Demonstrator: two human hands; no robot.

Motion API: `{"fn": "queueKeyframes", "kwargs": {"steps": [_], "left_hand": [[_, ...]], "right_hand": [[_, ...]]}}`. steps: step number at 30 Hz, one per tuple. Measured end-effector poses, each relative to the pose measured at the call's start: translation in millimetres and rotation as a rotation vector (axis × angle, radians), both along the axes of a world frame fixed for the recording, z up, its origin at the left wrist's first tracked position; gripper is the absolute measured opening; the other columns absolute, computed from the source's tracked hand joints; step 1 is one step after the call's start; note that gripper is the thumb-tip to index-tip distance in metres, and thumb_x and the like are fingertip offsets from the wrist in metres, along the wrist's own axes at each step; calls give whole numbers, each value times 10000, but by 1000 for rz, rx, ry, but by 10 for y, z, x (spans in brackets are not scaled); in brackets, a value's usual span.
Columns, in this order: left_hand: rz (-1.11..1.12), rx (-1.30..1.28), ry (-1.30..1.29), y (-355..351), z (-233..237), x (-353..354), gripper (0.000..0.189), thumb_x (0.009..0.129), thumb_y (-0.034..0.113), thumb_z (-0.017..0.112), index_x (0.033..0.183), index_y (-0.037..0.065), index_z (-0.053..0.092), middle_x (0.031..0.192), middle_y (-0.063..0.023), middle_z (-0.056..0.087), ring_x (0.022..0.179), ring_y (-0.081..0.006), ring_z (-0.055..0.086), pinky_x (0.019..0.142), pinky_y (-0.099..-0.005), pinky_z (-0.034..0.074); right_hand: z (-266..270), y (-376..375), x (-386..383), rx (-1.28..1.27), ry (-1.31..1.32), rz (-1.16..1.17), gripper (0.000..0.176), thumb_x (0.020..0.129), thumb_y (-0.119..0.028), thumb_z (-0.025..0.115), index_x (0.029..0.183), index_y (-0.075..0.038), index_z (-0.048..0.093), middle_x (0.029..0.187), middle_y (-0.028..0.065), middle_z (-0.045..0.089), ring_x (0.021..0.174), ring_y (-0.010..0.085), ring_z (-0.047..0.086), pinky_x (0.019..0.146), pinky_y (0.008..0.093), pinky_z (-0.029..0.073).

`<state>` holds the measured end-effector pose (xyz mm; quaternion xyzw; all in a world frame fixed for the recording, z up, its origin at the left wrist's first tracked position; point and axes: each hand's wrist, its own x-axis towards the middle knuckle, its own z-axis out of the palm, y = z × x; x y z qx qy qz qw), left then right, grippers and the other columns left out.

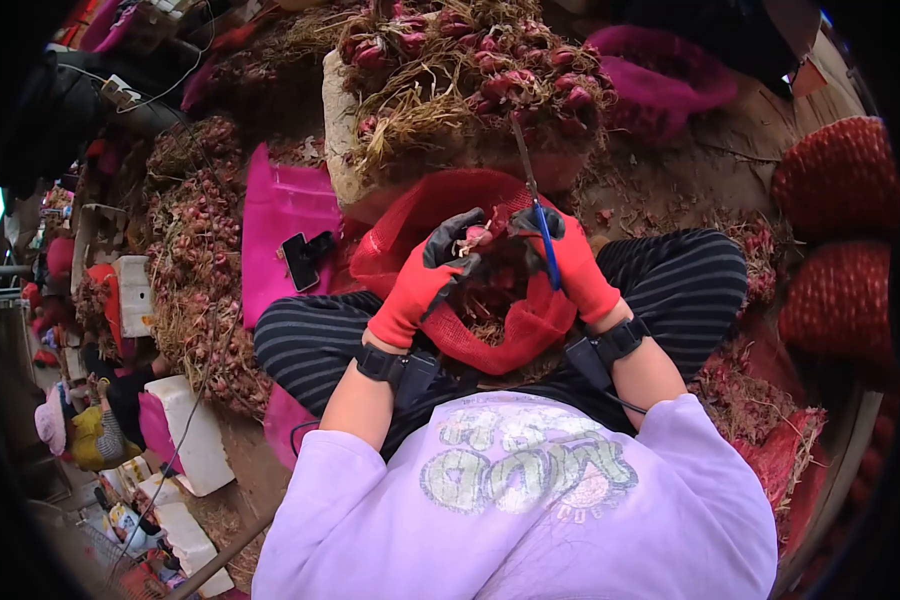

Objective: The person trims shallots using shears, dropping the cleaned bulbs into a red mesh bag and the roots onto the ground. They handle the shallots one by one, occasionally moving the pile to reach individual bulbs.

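My left hand (433, 268), in a red glove with a dark grip coating, has its fingers closed round a pinkish-red shallot (477, 237) with pale roots. Close beside it, my right hand (573, 262) in a matching glove grips a slim blue-handled knife (544, 236). Its long metal blade points forward, away from me. Below both hands, a red mesh bag (457, 340) lies wide open between my crossed legs, with shallots and dry scraps inside. Just ahead, bunches of shallots (505, 85) with dry stalks are heaped on a pale foam box (342, 150).
A phone (301, 262) lies on pink plastic (288, 195) at my left. Beyond it runs a long pile of shallots (198, 250). Full red mesh sacks (836, 180) stand at the right. Another person in a pink hat (51, 418) sits far left near white foam boxes (192, 440).
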<state>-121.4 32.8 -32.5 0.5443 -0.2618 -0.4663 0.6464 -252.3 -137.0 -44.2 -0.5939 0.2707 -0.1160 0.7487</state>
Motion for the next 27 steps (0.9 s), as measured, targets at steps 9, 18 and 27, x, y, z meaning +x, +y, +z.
{"fn": "queueKeyframes", "kwargs": {"steps": [9, 18, 27], "left_hand": [[38, 382, -857, 370, 263, -265, 340, 738, 190, 675, 1035, 43, 597, 789, -80, 605, 728, -203, 594, 690, -317, 468], [-83, 267, -82, 688, 305, -305, 331, 905, 335, 493, 787, 30, 538, 743, 21, 488, 680, -79, 419, 640, -221, 352], [-132, 288, -43, 757, 417, -389, 259, 895, 267, 513, 849, 22, 584, 735, 21, 528, 684, -66, 454, 619, -216, 369]], "right_hand": [[93, 399, 99, -96, -254, 247, 190, 786, -101, 659, 940, -4, 603, 866, 41, 638, 795, 106, 587, 722, 270, 482], [283, 261, -6, 323, -197, 138, 171, 824, -59, 584, 993, -31, 594, 846, 14, 629, 654, 33, 542, 523, 206, 433], [-142, 464, 7, 316, -142, 120, 207, 771, -60, 659, 962, 1, 609, 830, 56, 652, 779, 124, 620, 696, 254, 493]]}}
